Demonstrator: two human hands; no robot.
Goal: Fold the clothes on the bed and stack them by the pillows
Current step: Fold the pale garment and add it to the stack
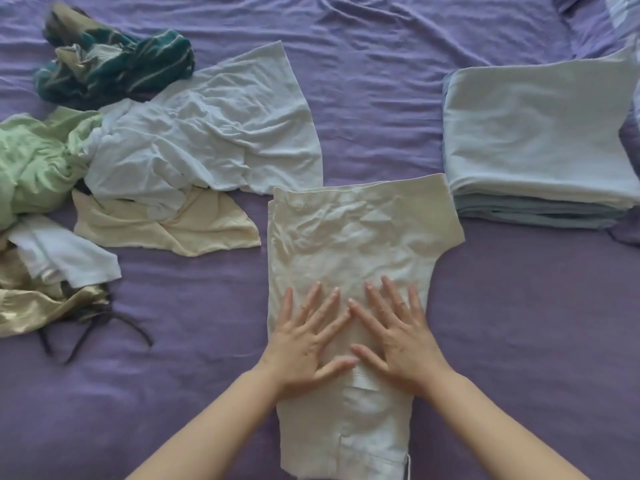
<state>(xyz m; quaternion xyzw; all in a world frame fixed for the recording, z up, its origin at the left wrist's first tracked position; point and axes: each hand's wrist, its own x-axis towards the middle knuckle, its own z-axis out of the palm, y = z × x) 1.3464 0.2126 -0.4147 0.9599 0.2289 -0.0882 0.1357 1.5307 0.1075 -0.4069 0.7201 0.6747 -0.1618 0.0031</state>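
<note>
Both bare forearms reach forward; the left hand (304,344) and right hand (398,337) lie flat, palms down, fingers spread wide, thumb tips almost touching.

The cream short-sleeved shirt (349,244) lying half-folded on the purple bed sheet (519,323) runs off the bottom edge, so its hem is cut off, and both palms cover part of its middle. Left of the shirt, the pale green crumpled garment (34,161) and the shiny gold fabric (31,306) are cut by the left edge. Right of the shirt, the stack of folded light blue clothes (540,140) is clipped at the right edge; its lower layers show only as thin edges. Beyond the stack, a checked blue pillow corner (623,12) is mostly out of view. Far left of the shirt, the dark green striped garment (114,67) is blurred.
</note>
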